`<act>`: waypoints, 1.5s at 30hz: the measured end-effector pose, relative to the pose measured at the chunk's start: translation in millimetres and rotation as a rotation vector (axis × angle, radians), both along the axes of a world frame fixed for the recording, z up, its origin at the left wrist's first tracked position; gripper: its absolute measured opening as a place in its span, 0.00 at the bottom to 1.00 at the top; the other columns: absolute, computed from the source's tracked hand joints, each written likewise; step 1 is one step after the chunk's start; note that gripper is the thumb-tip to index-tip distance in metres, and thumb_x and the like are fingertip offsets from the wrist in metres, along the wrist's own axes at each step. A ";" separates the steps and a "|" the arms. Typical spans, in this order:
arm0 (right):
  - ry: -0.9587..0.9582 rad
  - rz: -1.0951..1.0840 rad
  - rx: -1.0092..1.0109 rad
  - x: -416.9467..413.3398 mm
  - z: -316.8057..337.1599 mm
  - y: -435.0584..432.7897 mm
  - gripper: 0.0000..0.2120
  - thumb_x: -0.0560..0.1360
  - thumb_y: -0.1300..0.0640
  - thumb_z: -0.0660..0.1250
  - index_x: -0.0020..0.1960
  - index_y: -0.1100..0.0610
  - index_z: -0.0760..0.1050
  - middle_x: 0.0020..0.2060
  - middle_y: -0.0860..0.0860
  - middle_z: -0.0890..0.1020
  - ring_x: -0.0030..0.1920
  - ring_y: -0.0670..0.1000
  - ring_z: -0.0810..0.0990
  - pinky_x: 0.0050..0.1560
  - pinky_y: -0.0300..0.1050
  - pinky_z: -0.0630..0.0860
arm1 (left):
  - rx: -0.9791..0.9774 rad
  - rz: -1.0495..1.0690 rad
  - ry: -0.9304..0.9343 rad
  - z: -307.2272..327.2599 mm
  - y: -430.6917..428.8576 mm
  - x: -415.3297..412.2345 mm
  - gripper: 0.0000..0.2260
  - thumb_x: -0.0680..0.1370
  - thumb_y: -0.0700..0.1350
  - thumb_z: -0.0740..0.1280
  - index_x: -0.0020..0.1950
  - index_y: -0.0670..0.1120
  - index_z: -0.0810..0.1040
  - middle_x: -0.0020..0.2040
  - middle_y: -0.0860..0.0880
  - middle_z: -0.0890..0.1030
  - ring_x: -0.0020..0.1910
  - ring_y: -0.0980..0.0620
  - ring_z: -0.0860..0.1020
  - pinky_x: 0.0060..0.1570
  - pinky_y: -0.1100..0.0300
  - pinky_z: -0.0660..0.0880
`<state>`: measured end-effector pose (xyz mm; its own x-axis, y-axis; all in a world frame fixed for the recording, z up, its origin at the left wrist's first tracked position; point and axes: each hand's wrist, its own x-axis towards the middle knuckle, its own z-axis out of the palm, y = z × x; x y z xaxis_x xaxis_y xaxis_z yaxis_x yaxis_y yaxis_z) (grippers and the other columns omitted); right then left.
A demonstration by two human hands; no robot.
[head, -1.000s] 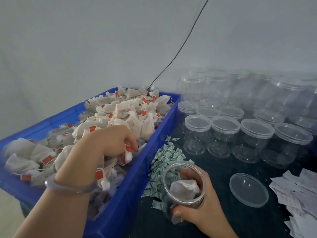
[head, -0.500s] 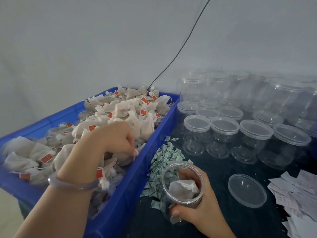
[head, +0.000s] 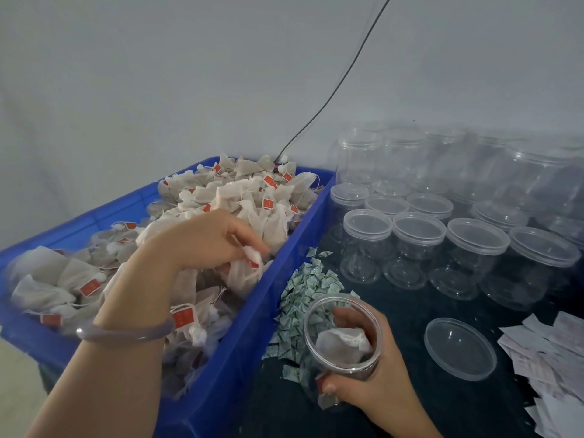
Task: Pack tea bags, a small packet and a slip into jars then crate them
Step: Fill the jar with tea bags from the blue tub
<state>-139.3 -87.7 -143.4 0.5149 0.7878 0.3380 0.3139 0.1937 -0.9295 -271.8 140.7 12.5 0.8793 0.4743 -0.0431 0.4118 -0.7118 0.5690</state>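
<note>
A blue crate [head: 278,298] on the left is heaped with white tea bags [head: 240,200] bearing red tags. My left hand [head: 202,238] reaches into the heap and pinches one tea bag [head: 243,275] by its top, lifting it near the crate's right wall. My right hand [head: 376,371] grips an open clear jar [head: 343,338], tilted toward the crate, with a tea bag inside. Beside the jar lies a pile of small green-and-white packets [head: 303,292]. Paper slips [head: 550,352] lie at the right edge.
Rows of clear lidded jars [head: 420,245] stand on the dark table at the back right, some stacked. A loose clear lid [head: 459,349] lies right of my right hand. A black cable [head: 331,96] runs up the grey wall.
My left hand has closed on a tea bag in the heap and raised it slightly toward the crate's right wall. The jar in my right hand has stayed put.
</note>
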 end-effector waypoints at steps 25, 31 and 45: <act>0.000 -0.007 0.022 1.3 -2.2 2.1 0.44 0.51 0.47 0.82 0.63 0.32 0.70 0.61 0.38 0.77 0.63 0.42 0.76 0.56 0.33 0.74 | -0.549 0.063 -0.902 24.1 -39.4 14.6 0.11 0.74 0.48 0.68 0.32 0.51 0.81 0.25 0.53 0.71 0.22 0.58 0.67 0.21 0.67 0.63; -0.008 0.001 0.034 0.7 1.6 2.7 0.44 0.53 0.48 0.83 0.65 0.36 0.69 0.62 0.40 0.77 0.63 0.44 0.77 0.56 0.36 0.76 | -0.731 -0.260 -0.628 8.3 -67.9 38.3 0.05 0.72 0.46 0.71 0.41 0.55 0.85 0.35 0.52 0.80 0.32 0.58 0.78 0.34 0.63 0.78; 0.053 0.012 0.002 2.2 0.1 1.7 0.48 0.54 0.46 0.84 0.69 0.50 0.66 0.62 0.44 0.79 0.62 0.46 0.79 0.57 0.35 0.75 | 0.580 -0.590 0.248 -21.6 -106.1 55.2 0.09 0.76 0.55 0.68 0.53 0.55 0.82 0.46 0.57 0.79 0.47 0.58 0.75 0.47 0.63 0.70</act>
